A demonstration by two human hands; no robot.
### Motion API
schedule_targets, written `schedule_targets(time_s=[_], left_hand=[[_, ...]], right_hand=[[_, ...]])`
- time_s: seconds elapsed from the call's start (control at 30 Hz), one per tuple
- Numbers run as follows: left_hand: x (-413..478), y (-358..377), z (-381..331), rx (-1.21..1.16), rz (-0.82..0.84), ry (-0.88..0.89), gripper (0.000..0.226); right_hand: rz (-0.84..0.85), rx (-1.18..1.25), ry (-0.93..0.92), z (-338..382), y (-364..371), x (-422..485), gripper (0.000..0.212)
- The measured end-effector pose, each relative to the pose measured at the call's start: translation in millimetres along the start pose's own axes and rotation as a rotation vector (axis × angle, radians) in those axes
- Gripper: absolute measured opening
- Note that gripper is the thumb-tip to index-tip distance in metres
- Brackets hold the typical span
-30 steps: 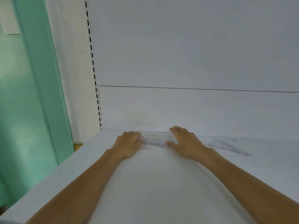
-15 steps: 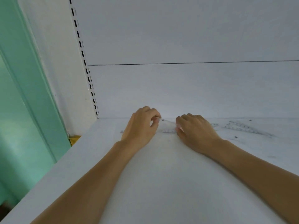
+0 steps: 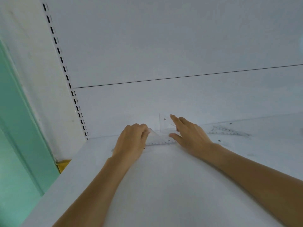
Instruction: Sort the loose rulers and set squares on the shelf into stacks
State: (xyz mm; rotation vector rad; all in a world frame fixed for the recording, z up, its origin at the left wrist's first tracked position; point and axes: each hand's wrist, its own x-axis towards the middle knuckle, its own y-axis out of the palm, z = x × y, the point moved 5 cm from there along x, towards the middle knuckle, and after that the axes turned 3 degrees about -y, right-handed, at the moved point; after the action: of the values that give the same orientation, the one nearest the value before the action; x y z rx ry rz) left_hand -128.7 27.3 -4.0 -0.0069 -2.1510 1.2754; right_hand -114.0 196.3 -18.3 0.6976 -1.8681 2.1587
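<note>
Standing up on its edge near the back of the white shelf [image 3: 155, 185], a clear set square [image 3: 164, 122] sits right between the two hands. The left hand [image 3: 131, 142] has its fingers curled on the low left end of it. The right hand [image 3: 192, 135] is spread out, with straight fingers and thumb touching the right side. The hands are apart, one at each end, and both are about as near to it.

A clear ruler [image 3: 161, 142] lies flat just under them, with its long side running left to right. It is hard to tell if the tilted clear bit by the left fingers is the same piece or a second one.

More loose rulers [image 3: 229, 131] lie off to the right, nearer the right hand and well apart from the set square. The back panel [image 3: 164, 99] is close behind, so there is little room to push away. The slotted post [image 3: 77, 105] marks the left corner. Most open room is toward the person and to the right. The next move is likely laying the set square flat on a stack.
</note>
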Motion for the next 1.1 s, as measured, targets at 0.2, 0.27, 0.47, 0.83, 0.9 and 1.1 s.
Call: schedule_targets(time_s=[0.2,0.27,0.47,0.83,0.9,1.1], left_hand=[[-1,-6,-6,-0.051,0.062,-0.067,0.029],[-5,-8,-11,-0.172,0.090,-0.098,0.037],[-20,-5,-24,-0.333,0.289,-0.227,0.072],[3,58,-183,-0.291,0.457,0.190,0.059],[5,76,-215,-0.298,0.467,0.226,0.063],[13,120,-296,-0.354,0.435,0.248,0.079]], right_hand=[[-0.044,0.002,0.033,-1,-6,4,0.055],[-0.013,-0.056,0.027,-5,-10,-2,0.042],[0.066,-0.079,0.009,-38,-41,-38,0.035],[-0.067,-0.088,0.263,-168,-117,-140,0.037],[-0.082,-0.093,0.314,-196,-133,-162,0.038],[-0.116,-0.076,0.407,-280,-173,-215,0.038]])
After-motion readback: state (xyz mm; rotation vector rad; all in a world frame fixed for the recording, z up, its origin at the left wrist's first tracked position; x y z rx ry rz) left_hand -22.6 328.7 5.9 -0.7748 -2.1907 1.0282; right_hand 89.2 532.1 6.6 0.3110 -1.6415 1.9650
